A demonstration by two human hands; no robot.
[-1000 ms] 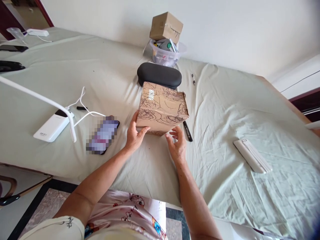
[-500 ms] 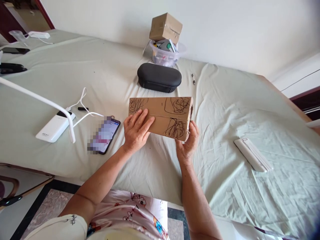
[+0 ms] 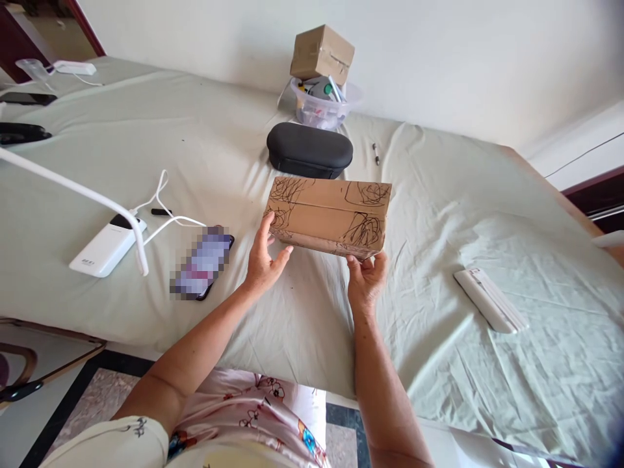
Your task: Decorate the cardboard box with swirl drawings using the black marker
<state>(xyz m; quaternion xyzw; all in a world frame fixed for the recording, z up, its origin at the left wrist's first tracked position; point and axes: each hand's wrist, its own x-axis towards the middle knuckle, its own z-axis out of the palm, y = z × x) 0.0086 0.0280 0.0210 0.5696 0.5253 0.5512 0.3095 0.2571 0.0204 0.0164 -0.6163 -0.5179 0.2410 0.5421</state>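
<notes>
- A scribbled cardboard box point(image 3: 326, 214) sits between the person's hands, on the near side of a black case point(image 3: 309, 148).
- Right hand point(image 3: 365, 279): fingers curled, gripping the box's lower right corner.
- Left hand point(image 3: 262, 263): half-open, thumb spread, at the left end; its grip is unclear.
- Smartphone point(image 3: 203, 263) lies leftward on the cloth-covered surface point(image 3: 424, 253).

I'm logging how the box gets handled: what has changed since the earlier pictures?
The scribbled cardboard box has been turned, hiding its white label, and has shifted right. The left hand moved from its face to its left end; the right hand holds its right near corner. The black case and phone stayed put.
</notes>
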